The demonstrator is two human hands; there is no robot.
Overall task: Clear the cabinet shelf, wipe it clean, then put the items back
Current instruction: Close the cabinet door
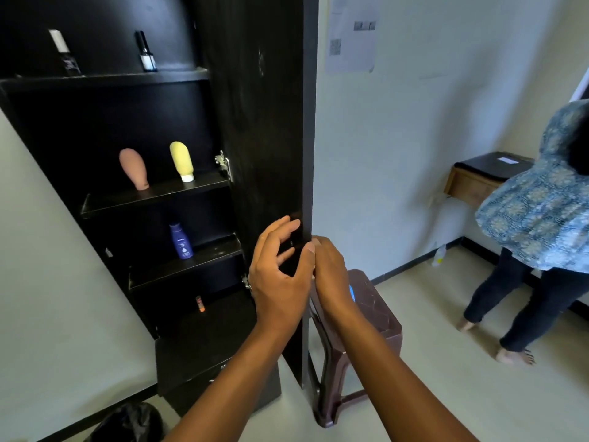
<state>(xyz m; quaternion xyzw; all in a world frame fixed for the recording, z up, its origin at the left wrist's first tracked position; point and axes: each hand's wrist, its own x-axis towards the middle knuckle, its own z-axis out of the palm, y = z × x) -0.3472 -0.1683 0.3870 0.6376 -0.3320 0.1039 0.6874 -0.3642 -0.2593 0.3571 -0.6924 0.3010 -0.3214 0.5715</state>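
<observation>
Both hands hold the cabinet door (pixel 264 122) edge: left hand (pixel 280 269) loosely spread, right hand (pixel 331 275) seemingly pinching; a swing could trap fingers.

stool (pixel 366 317) right of cabinet door (pixel 264 122), shelves (pixel 153 196) left.

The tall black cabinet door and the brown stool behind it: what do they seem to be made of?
The tall black cabinet door looks like laminated board with a matt wood-grain finish: faint vertical streaks show, and its edge is flat and plain. The brown stool seems moulded plastic: it has a slight gloss, a pattern pressed into the seat and ribbed legs. Neither is certain from sight alone.
</observation>
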